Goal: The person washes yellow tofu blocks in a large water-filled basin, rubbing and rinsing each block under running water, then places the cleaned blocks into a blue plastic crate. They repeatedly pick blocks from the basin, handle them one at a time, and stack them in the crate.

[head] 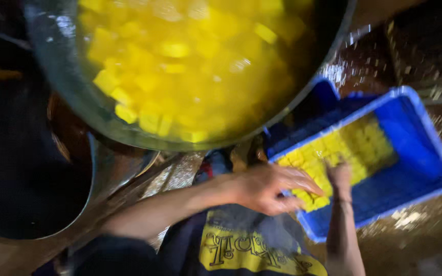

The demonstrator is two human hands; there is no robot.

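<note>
A blue plastic crate (425, 153) lies tilted at the right, with rows of yellow cubes (356, 145) packed along its near side. My left hand (269, 189) reaches in from the left with its fingers spread flat over the cubes at the crate's near corner. My right hand (339, 176) comes up from below, its fingertips pressed down among the cubes in the middle row. The blur hides whether it grips one. Above, a large metal pot (60, 76) holds several yellow cubes (180, 76) floating in yellow liquid.
A dark, round metal vessel (98, 174) sits at the left under the big pot's rim. Wet, speckled brown ground (420, 230) surrounds the crate. A dark blue garment with a yellow print (241, 250) fills the bottom middle.
</note>
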